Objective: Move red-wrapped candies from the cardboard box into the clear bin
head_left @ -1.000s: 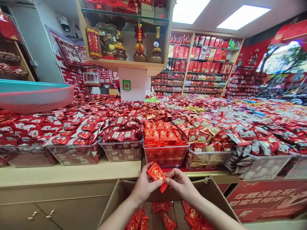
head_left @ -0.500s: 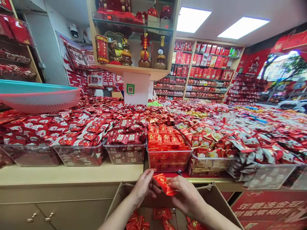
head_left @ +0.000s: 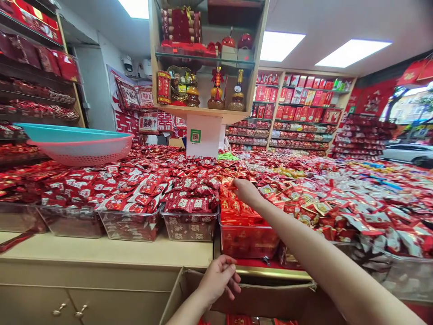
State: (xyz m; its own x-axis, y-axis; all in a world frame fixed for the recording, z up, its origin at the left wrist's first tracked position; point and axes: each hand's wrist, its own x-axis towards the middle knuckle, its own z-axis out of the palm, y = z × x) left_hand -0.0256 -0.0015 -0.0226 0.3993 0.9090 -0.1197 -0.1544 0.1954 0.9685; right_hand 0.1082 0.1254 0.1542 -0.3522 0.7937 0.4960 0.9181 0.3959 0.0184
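Note:
My right hand (head_left: 248, 192) reaches over a clear bin (head_left: 250, 241) of red wrapped packets (head_left: 235, 206). Its fingers are closed at the back rows, against a red packet (head_left: 232, 185) that they mostly hide. The packets stand in neat rows, gold print facing me. My left hand (head_left: 219, 279) hovers above the near left part of an open cardboard box (head_left: 264, 300), fingers loosely curled and apart, with nothing in them. More red packets (head_left: 238, 319) lie low inside the box.
Similar bins flank this one: maroon packets (head_left: 191, 201) to the left, cream-and-red packets (head_left: 306, 210) to the right. A pink colander (head_left: 84, 151) rests on the heaps at far left. Above the counter hangs a display cabinet (head_left: 206, 115). A cream ledge (head_left: 135, 250) runs along the front.
My right hand has moved up and forward from above the box to the bin's back rows, taking along a red packet. My left hand has let go and stays near the box. The view has shifted.

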